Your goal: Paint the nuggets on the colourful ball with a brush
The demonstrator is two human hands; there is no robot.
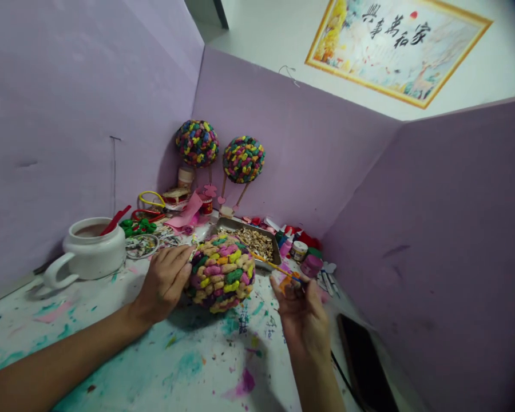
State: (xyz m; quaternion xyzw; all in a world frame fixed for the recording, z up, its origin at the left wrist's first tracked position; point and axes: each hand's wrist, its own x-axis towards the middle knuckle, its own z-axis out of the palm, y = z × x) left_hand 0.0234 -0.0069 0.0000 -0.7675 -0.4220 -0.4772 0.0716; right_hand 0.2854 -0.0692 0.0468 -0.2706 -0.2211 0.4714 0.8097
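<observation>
A ball covered in bumpy, peanut-shell-like pieces [223,273] rests on the paint-stained table. Its pieces are pink, yellow, green, purple and unpainted tan. My left hand [165,281] grips the ball's left side, fingers together over its edge. To the right of the ball, my right hand [302,309] is closed around a thin paintbrush [274,265], orange-yellow along its length and blue near the fingers. The brush's far end reaches toward the ball's upper right; whether it touches, I cannot tell. Just behind the ball stands a metal tray [277,252] of tan shell pieces.
A white mug [96,254] with a red-handled tool stands left. Two colourful balls on sticks [197,143] lean at the back wall. Scissors [152,199], paint jars [312,265] and markers [328,282] lie around the tray. A dark phone-like slab [364,363] lies right. Purple partitions enclose the table.
</observation>
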